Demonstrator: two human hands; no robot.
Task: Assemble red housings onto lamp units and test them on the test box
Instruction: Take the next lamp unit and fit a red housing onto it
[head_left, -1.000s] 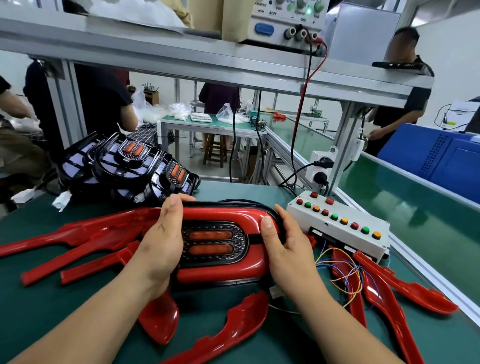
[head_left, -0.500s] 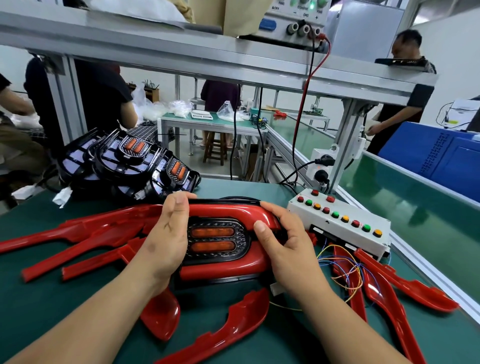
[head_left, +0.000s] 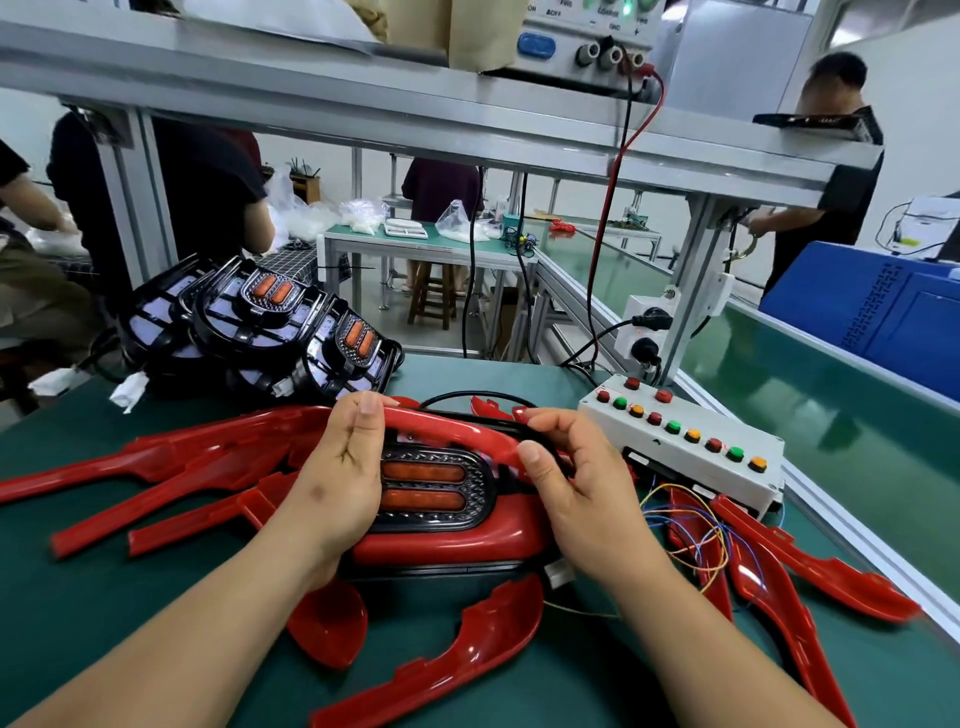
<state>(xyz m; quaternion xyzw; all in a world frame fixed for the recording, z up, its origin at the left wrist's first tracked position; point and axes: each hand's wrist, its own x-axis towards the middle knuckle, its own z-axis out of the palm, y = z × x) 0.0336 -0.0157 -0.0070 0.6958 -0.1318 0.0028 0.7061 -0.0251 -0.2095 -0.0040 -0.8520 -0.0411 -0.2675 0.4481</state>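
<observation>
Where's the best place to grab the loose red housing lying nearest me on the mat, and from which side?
Probably the narrow middle of the red housing, pinched across its width from above. It lies flat and clear there, while its broad end sits close under the lamp unit that the left hand and right hand hold.

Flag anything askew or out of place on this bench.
Red housing looks unseated near the right hand: its upper bar gapes off the lamp unit. Coloured wires by the test box lie tangled over spare housings.
</observation>
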